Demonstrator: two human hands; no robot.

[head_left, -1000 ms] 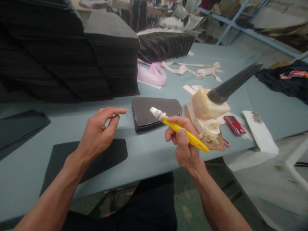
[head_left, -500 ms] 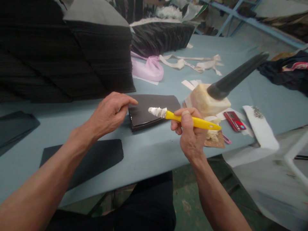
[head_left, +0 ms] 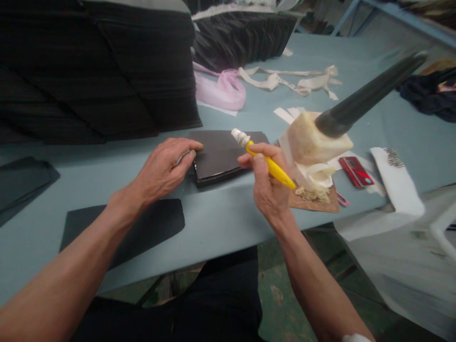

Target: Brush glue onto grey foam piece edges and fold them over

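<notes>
My right hand (head_left: 272, 178) grips a yellow-handled brush (head_left: 281, 172); its white-coated tip (head_left: 240, 137) points up and left over a stack of dark sheets (head_left: 223, 152). The tip appears to be above the stack, and whether it touches cannot be told. My left hand (head_left: 167, 164) is at the stack's left edge, thumb and index finger pinched together at the top sheet's corner. Under my left forearm lies a separate dark piece (head_left: 153, 230). A yellowish-white block-shaped container (head_left: 302, 137) with a thick dark handle (head_left: 370, 97) stands right of the stack.
Tall piles of dark sheets (head_left: 142, 71) rise at the back left. Pink cloth (head_left: 223, 90) and pale strips (head_left: 270, 81) lie behind the stack. To the right are a brown board (head_left: 313, 202) with crumbly residue, a red box-like item (head_left: 356, 172) and a white piece (head_left: 399, 183).
My left thumb has closed toward the index finger at the stack's edge. The right hand has tilted the brush more steeply, its tip now higher over the stack. The view has shifted slightly.
</notes>
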